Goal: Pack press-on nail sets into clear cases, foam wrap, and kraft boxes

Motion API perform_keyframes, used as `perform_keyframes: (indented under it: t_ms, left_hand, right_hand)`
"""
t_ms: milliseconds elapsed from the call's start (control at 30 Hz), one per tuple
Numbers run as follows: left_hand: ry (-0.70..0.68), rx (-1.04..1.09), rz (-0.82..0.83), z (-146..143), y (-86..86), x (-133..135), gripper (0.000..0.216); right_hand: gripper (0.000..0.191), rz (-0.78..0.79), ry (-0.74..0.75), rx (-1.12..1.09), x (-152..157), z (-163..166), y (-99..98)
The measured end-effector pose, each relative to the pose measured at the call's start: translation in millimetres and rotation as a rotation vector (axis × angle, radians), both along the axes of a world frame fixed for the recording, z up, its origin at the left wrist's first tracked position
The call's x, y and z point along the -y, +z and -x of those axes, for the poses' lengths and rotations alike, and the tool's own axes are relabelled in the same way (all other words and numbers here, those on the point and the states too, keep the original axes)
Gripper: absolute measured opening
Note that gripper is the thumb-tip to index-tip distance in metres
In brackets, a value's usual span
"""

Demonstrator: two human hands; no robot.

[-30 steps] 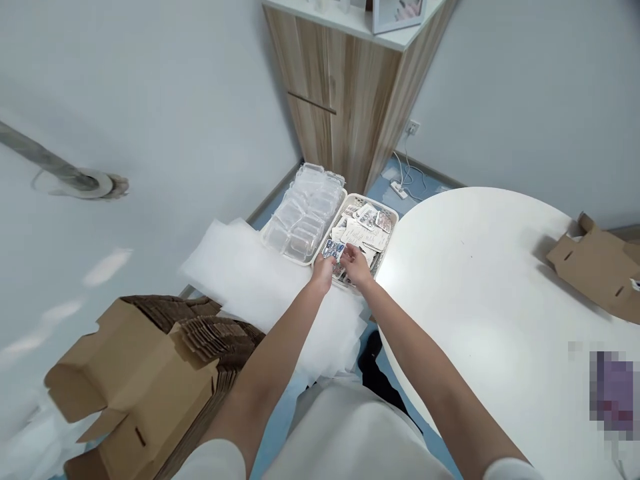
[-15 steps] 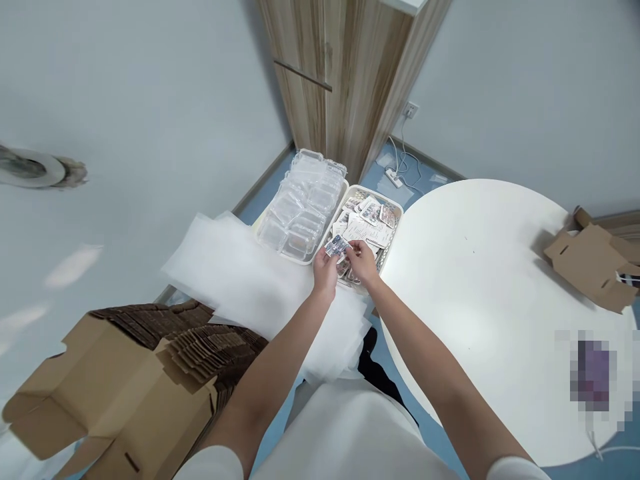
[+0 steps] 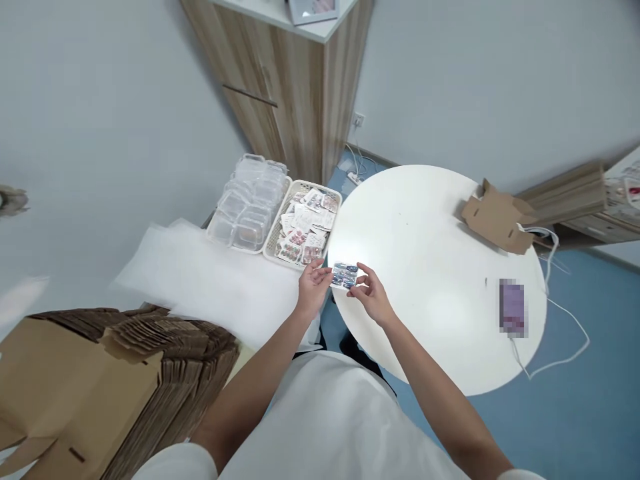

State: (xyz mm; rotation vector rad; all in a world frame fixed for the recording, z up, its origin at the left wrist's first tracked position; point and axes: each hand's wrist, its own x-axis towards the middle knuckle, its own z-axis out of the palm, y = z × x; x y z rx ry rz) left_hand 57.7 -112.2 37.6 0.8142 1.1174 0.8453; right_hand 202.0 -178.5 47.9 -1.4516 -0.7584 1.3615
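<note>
A small white card with rows of shiny blue oblong pieces point(image 3: 345, 275) is held level over the near left edge of the round table. My left hand point(image 3: 313, 288) pinches its left edge. On the other side, my right hand point(image 3: 371, 293) has thumb and fingers at the card's right edge. Just beyond my left hand stands a cream basket point(image 3: 270, 252) with several similar cards point(image 3: 305, 223) lying loosely in it, some with red or pink pieces. Beside it is another basket with stacked clear plastic boxes point(image 3: 250, 207).
White translucent sheets point(image 3: 200, 280) are spread at my left, with a stack of folded brown cardboard boxes point(image 3: 165, 360) nearer me. On the white round table point(image 3: 415, 253) lie a cardboard box point(image 3: 497, 217) and a blurred purple object point(image 3: 513, 307) with a white cable. A wooden cabinet point(image 3: 295, 100) stands behind the baskets.
My view has turned to the right. Both hands have moved the card from over the basket to the table's edge, and it now lies flatter between them.
</note>
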Motion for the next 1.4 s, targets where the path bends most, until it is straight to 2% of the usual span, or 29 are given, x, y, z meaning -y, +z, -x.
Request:
perform_keyframes:
  t_ms: [200,333,467,633,733,1000,1133,1267,1400]
  left_hand:
    - [-0.196,0.027,0.001,-50.3,19.7,48.9,0.043]
    - [-0.233,-0.043,-0.024,-86.4,24.6,78.6,0.039]
    - [-0.233,-0.087,-0.011,-117.0,25.1,107.9,0.037]
    - [-0.328,-0.050,0.012,-134.7,27.4,135.3,0.041]
    - [-0.462,-0.058,0.004,-135.0,31.8,138.8,0.040]
    - [-0.694,-0.151,-0.082,-134.3,42.3,124.9,0.026]
    - [-0.806,-0.149,-0.092,-129.8,44.1,122.3,0.024]
    - [-0.799,-0.162,-0.071,-124.1,42.6,119.4,0.026]
    - [-0.755,-0.173,-0.096,-122.0,39.1,113.1,0.025]
  right_hand:
    - [0.048,-0.028,-0.126,-0.049,78.1,-44.6,8.7]
    - [0.050,-0.050,-0.174,-0.098,118.0,-69.3,11.2]
    - [0.053,-0.069,-0.241,-0.110,147.3,-91.5,9.1]
    - [0.039,-0.082,-0.410,-0.037,166.6,-115.6,6.0]
    - [0.031,-0.113,-0.424,-0.006,170.0,-127.0,6.3]
    - [0.027,-0.127,-0.282,0.079,163.1,-144.3,14.8]
    - [0.032,-0.135,-0.362,0.067,153.2,-142.8,16.4]
    - [0.036,-0.134,-0.404,0.034,152.1,-132.3,17.2]
    - [0.055,-0.074,-0.315,0.109,167.8,-122.6,17.5]
